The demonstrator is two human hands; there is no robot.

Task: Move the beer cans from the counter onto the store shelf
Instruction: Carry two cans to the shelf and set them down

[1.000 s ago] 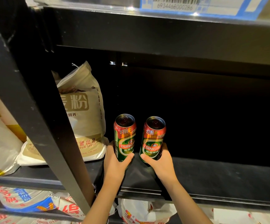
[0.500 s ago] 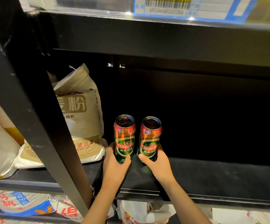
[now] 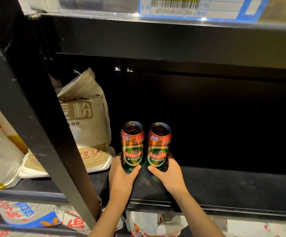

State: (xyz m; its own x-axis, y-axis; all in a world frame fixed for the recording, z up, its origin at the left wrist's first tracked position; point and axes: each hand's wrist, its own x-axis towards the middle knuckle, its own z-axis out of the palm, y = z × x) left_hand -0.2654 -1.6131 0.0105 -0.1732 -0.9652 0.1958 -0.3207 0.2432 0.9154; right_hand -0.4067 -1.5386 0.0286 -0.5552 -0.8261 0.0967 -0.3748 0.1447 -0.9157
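Two red and green Tsingtao beer cans stand upright side by side on the black store shelf (image 3: 224, 187), almost touching. My left hand (image 3: 121, 178) grips the bottom of the left can (image 3: 132, 146), thumb across its front. My right hand (image 3: 170, 177) grips the bottom of the right can (image 3: 158, 147) the same way. Both cans seem to rest on the shelf board, just right of a flour bag. The fingers behind the cans are hidden.
A beige flour bag (image 3: 85, 124) stands on the shelf left of the cans. A slanted black upright post (image 3: 36, 117) crosses the left side. The shelf above carries a price label (image 3: 173, 7). Printed bags (image 3: 29, 218) lie on the lower shelf. Dark shelf space extends right.
Both hands have pushed the cans a little deeper and closer together on the shelf; the right can went from tilted to upright beside the left can.
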